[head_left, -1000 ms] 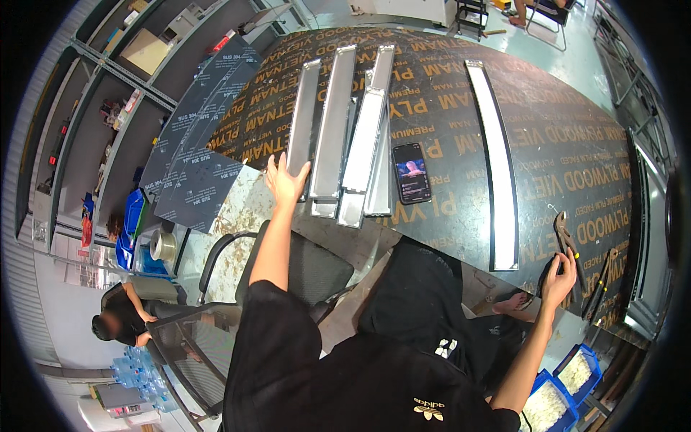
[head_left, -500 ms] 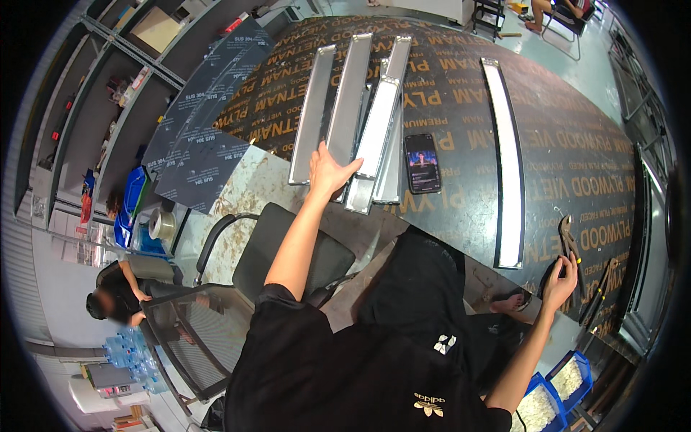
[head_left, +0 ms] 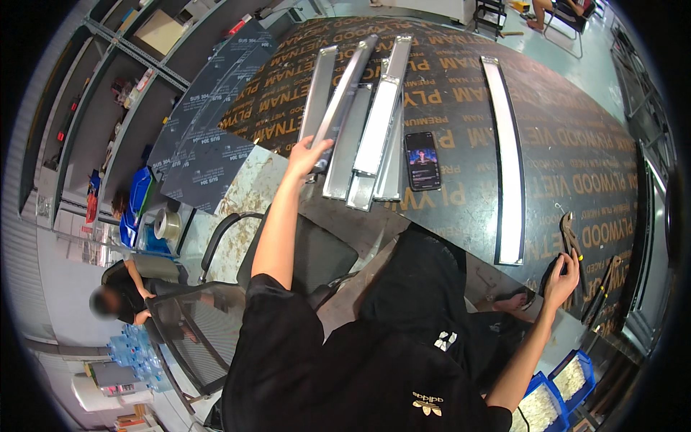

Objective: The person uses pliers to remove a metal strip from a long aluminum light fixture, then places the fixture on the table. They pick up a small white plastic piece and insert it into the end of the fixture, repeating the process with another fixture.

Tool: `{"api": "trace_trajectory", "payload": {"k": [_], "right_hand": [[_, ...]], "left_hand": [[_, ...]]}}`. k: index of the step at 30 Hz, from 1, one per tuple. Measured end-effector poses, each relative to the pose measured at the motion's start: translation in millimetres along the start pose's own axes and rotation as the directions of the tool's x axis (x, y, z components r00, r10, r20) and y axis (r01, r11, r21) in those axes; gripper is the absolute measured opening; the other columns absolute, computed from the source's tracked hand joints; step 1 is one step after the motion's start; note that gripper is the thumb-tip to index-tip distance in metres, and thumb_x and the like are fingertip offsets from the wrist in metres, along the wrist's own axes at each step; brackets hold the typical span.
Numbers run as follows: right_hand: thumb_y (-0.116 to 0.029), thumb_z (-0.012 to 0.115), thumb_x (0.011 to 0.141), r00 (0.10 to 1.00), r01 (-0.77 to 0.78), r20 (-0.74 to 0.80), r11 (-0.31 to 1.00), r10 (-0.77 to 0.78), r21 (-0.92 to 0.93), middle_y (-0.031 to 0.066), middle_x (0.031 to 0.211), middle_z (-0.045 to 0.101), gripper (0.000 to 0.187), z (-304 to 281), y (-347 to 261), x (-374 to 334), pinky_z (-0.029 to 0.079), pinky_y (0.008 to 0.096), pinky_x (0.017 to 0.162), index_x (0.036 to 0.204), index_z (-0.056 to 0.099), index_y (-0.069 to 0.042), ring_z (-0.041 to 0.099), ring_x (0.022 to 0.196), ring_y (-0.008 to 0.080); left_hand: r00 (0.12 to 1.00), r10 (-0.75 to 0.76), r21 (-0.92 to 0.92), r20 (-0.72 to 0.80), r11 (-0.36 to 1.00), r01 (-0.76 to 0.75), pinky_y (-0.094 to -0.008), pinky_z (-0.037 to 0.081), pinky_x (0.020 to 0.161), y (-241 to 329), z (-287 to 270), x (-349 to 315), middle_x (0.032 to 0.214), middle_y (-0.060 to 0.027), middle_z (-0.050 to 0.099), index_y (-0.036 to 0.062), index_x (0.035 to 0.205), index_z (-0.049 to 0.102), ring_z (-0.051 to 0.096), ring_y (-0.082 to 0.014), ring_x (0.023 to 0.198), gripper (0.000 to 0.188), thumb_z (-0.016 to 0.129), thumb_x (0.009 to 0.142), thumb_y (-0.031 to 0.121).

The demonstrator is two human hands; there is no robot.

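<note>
My left hand (head_left: 309,155) grips the near end of a long, narrow silver metal panel (head_left: 345,93), which is tipped up on its edge. Around it lie several similar panels: one flat at the left (head_left: 317,90), and a partly overlapping group with a white-faced panel (head_left: 378,126) on top. My right hand (head_left: 563,282) is closed around the handles of a pair of pliers (head_left: 568,232) at the right edge of the table, jaws pointing away from me. A separate long white strip with dark edges (head_left: 507,165) lies left of the pliers.
A lit phone (head_left: 423,162) lies on the dark plywood table (head_left: 453,93). Dark sheets (head_left: 209,137) cover its left side. Another yellow-handled tool (head_left: 601,291) lies right of my hand. Blue bins of white pieces (head_left: 572,381) stand below right. A chair (head_left: 309,252) and a seated person (head_left: 133,291) are left.
My left hand has taken hold of a panel, tilted it up from flat onto its edge, and shifted slightly left, uncovering another panel. The right hand stays with the pliers.
</note>
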State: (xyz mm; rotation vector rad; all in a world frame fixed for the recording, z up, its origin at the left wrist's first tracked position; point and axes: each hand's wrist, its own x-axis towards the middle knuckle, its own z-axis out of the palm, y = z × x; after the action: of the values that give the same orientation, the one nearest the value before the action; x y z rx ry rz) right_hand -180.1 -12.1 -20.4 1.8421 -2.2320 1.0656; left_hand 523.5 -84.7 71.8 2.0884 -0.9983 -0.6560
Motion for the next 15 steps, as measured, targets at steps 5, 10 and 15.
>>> {"api": "trace_trajectory", "payload": {"k": [5,10,15], "right_hand": [[-0.018,0.066,0.100,1.000,0.012,-0.011,1.000,-0.012,-0.010,0.0151,0.139,0.067,0.018,-1.1,1.9,-1.6,0.042,0.0467,0.110,0.107,0.073,-0.002,0.062,0.126,0.0373],[-0.018,0.066,0.100,1.000,0.001,-0.004,1.000,-0.001,-0.005,0.0153,0.138,0.067,0.018,1.5,1.8,0.2,0.042,0.0471,0.110,0.108,0.073,-0.003,0.062,0.126,0.0374],[-0.018,0.066,0.100,1.000,0.012,-0.013,1.000,-0.012,0.017,0.0158,0.138,0.068,0.018,1.9,2.4,-0.4,0.042,0.0474,0.110,0.108,0.073,-0.003,0.062,0.126,0.0375]], "left_hand": [[0.997,0.071,-0.491,-0.017,0.869,-0.070,-0.0251,0.051,0.075,-35.8,-11.2,12.5,0.103,-0.0041,0.073,0.0001,0.128,0.067,0.065,-0.0075,0.092,0.056,0.085,0.087,0.035],[0.935,0.058,0.013,-0.350,0.998,-0.057,-0.0389,0.056,0.089,-53.7,-16.1,37.6,0.105,-0.0123,0.076,0.0016,0.131,0.065,0.073,-0.0266,0.100,0.074,0.088,0.075,0.044],[0.936,0.079,0.364,-0.342,0.930,0.054,-0.0472,0.048,0.106,-66.1,-8.6,36.1,0.138,-0.0231,0.061,0.0052,0.143,0.057,0.060,-0.0376,0.128,0.095,0.087,0.068,0.056]]}}
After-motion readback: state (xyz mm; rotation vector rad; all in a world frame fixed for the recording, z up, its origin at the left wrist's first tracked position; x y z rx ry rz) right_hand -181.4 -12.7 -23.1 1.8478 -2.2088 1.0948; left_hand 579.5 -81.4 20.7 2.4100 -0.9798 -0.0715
